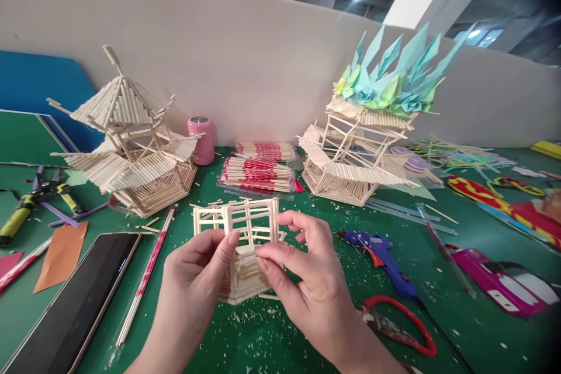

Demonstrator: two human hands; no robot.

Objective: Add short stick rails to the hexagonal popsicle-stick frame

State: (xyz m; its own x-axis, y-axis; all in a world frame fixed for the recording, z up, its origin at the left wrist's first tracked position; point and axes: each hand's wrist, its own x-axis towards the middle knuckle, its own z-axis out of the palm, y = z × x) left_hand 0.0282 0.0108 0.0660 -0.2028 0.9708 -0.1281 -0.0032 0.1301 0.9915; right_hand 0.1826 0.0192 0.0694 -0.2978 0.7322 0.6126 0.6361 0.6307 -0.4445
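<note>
A small openwork frame of wooden sticks stands upright near the middle of the green table. My left hand grips its front post between thumb and fingers. On the frame's right side, my right hand has thumb and index finger pinched at the lower front rail, with the other fingers curled near the right post. Whether a loose stick lies in that pinch is too small to tell. Behind stand two larger stick models, a roofed pavilion at left and one topped with blue-green folded paper at right.
Bundled sticks and a pink canister are behind the frame. A blue glue gun, red-handled scissors and a magenta tool lie right. Left are a phone, wrapped sticks and pliers. Another person's hand shows far right.
</note>
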